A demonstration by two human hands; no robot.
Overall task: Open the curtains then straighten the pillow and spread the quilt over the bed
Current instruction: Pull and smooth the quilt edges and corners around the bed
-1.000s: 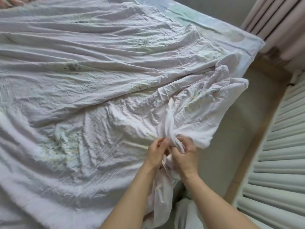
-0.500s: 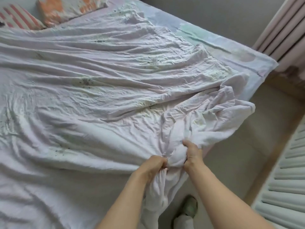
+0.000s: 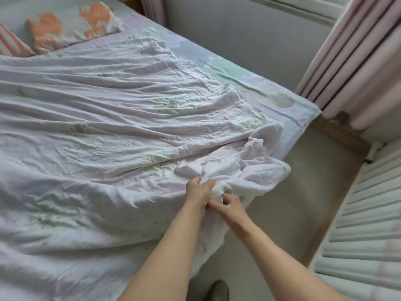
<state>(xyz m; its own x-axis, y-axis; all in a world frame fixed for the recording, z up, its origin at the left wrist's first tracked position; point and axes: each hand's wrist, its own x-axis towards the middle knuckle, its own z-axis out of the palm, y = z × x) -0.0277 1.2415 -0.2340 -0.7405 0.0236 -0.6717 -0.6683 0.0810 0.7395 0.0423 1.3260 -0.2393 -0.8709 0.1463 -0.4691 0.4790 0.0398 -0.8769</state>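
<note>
A pale lilac quilt [image 3: 104, 131] with faint flower prints lies wrinkled across the bed [image 3: 256, 83], its near right corner bunched at the bed's edge. My left hand [image 3: 198, 191] grips that bunched corner from the left. My right hand [image 3: 232, 205] pinches the same fabric just below and to the right, the two hands almost touching. A pillow [image 3: 71, 25] with orange patches lies at the head of the bed, top left. Pink curtains [image 3: 355, 59] hang gathered at the upper right.
A striped cushion [image 3: 10, 44] sits at the far left beside the pillow. A white slatted panel [image 3: 364, 224] runs along the right. Beige floor [image 3: 303, 192] lies between bed and panel. My foot [image 3: 219, 290] shows at the bottom edge.
The view has risen, bringing the pillow and curtains into sight. My hands have shifted on the bunched corner, the right one now lower than the left. The quilt lies flatter toward the head.
</note>
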